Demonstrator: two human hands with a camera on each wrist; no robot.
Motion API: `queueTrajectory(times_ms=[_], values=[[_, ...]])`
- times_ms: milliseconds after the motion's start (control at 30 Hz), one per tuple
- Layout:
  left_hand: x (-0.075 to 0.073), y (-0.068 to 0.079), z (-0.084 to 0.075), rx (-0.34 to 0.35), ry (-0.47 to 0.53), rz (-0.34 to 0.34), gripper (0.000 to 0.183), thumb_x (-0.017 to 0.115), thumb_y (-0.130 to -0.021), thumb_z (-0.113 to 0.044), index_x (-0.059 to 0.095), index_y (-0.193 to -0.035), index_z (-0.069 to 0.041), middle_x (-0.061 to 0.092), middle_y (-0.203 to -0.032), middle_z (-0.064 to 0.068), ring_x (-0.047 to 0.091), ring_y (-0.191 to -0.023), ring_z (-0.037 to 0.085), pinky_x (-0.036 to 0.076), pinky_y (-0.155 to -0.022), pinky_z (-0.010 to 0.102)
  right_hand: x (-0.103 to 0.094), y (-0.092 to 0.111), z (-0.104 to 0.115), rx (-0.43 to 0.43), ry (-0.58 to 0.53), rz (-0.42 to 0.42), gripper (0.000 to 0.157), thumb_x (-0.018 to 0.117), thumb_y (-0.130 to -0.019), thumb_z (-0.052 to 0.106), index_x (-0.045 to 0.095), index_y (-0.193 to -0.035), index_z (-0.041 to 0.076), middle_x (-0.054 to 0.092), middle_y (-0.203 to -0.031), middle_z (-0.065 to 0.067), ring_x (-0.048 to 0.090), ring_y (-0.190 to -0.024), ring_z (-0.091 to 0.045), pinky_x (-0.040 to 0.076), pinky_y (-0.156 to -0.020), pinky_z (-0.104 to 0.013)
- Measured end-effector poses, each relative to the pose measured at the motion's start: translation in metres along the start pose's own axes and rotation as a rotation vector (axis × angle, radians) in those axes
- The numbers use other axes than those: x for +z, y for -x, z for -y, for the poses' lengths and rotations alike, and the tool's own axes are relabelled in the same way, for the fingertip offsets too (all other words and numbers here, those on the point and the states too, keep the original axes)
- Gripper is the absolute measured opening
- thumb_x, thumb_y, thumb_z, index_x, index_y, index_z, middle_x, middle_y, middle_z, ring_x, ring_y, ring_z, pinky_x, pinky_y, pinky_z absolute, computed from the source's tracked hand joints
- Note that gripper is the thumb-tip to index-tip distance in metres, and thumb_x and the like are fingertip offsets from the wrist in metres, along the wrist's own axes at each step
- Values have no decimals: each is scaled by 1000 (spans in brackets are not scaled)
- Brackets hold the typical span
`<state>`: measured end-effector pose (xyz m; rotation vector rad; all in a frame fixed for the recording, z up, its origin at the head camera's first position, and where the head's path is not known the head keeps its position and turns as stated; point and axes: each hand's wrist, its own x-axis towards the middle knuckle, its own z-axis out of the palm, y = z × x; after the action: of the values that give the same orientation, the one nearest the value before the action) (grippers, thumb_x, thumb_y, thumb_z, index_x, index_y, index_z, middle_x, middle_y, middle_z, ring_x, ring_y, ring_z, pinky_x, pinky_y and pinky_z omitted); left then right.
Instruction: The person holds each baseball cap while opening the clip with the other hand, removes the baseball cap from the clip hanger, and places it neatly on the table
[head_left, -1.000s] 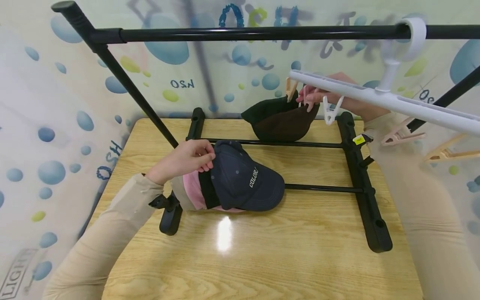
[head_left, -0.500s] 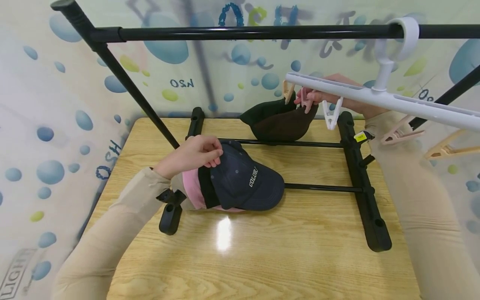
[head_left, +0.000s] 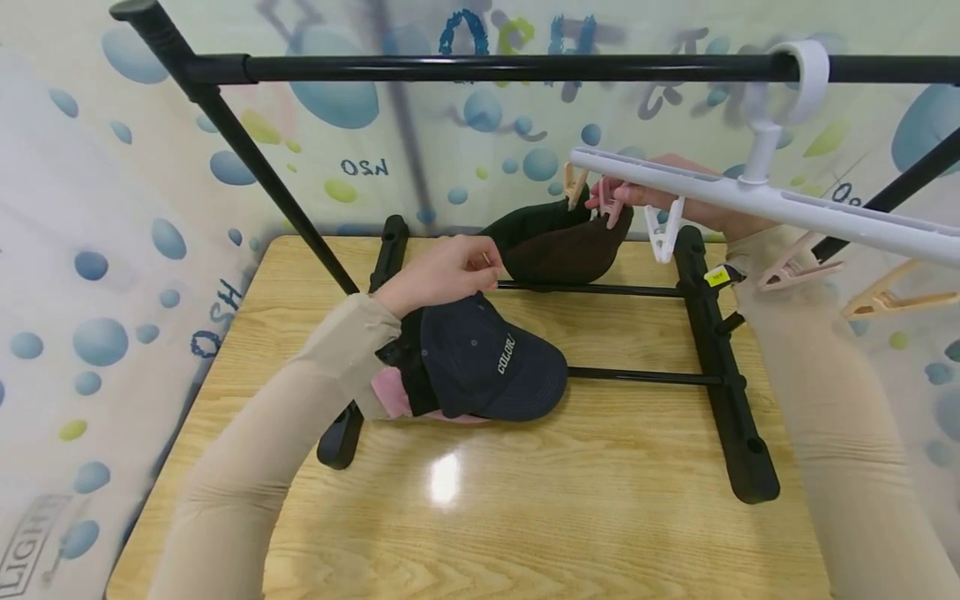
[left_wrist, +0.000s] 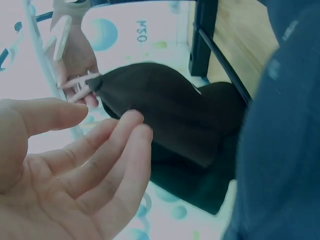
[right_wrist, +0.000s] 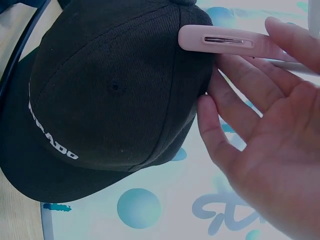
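My right hand (head_left: 660,196) pinches the end of a pink clothespin (right_wrist: 220,40) whose tip sits on the edge of a dark baseball cap (right_wrist: 115,100). This cap (head_left: 562,250), with white letters on its front, hangs below the white hanger (head_left: 675,179); a tan clothespin (head_left: 574,185) overlaps its other edge. My left hand (head_left: 450,271) holds nothing, its fingers loosely bent, above a navy cap (head_left: 480,358) and near the hanging cap. In the left wrist view the left hand (left_wrist: 85,170) has its palm turned up in front of the dark cap.
Under the navy cap lie more caps, pink (head_left: 390,390) and beige. The hanger hooks over a black rack's top bar (head_left: 487,68); the rack's feet (head_left: 738,417) stand on the wooden table (head_left: 525,500). White (head_left: 663,229), pink and tan clothespins hang farther along the hanger.
My left hand has moved right and away from me, from the left of the navy cap toward the hanging cap. The right hand stays at the pink clothespin; the hanger has shifted slightly left.
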<state>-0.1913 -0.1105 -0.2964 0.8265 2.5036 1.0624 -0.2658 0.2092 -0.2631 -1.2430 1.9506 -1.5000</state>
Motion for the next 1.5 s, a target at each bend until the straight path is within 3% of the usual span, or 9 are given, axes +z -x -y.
queueTrajectory(times_ms=[133,300,500,767,867,1100,1233,1300,1500], values=[[7,-16,-7,30,-37,-13,11,55,-98,-11,62,-102,-4,66,-95,7,61,-81,20,46,-72,32,1,0,-1,-11,-2,-10,19,46,-97,-8,54,-109,-20,60,-101,-22,61,-96,-26,46,-87,-30],[16,-35,-16,36,-69,-16,21,56,-98,-13,60,-114,-1,63,-110,10,59,-101,22,46,-86,31,4,0,-1,17,-73,-40,18,46,-97,-9,56,-97,-23,57,-95,-27,59,-111,-29,42,-98,-32],[22,-58,-23,37,-134,-33,35,56,-98,-13,52,-131,-3,53,-132,11,52,-118,25,39,-98,29,5,0,-3,-14,-69,-62,17,45,-97,-10,53,-102,-24,57,-93,-28,60,-106,-29,44,-95,-33],[33,-79,-31,60,-201,-54,44,55,-98,-15,46,-139,-3,49,-139,12,45,-127,23,34,-103,29,3,-1,-10,-97,-56,-24,17,45,-98,-9,51,-107,-21,59,-99,-21,60,-93,-24,47,-83,-31],[37,-85,-33,57,-176,-51,44,56,-97,-15,46,-139,-3,51,-138,12,48,-125,22,36,-101,28,3,-1,-10,-74,-52,-19,17,45,-98,-8,52,-107,-20,59,-99,-20,59,-94,-24,46,-84,-32],[47,-91,-36,49,-135,-53,32,55,-99,-14,56,-129,-3,59,-126,12,57,-110,21,44,-89,28,5,1,-1,204,103,-117,19,58,-97,12,70,-95,-2,68,-100,-1,59,-101,-13,38,-89,-26],[52,-92,-36,59,-144,-75,30,56,-99,-15,59,-127,-5,61,-124,11,58,-109,21,45,-88,29,4,2,-5,164,49,-116,18,57,-97,8,69,-94,-6,68,-96,-3,58,-99,-17,37,-88,-29],[53,-92,-35,63,-145,-69,30,56,-99,-15,60,-128,-6,61,-125,10,59,-110,21,45,-88,29,4,2,-6,187,49,-152,18,59,-95,10,71,-90,-2,69,-92,-1,58,-97,-15,36,-86,-28],[56,-88,-34,78,-171,-29,30,57,-99,-15,61,-127,-6,63,-123,9,61,-105,19,47,-85,28,5,3,-15,18,-113,-200,17,58,-93,0,64,-86,-15,65,-72,-15,61,-85,-22,41,-87,-33]])
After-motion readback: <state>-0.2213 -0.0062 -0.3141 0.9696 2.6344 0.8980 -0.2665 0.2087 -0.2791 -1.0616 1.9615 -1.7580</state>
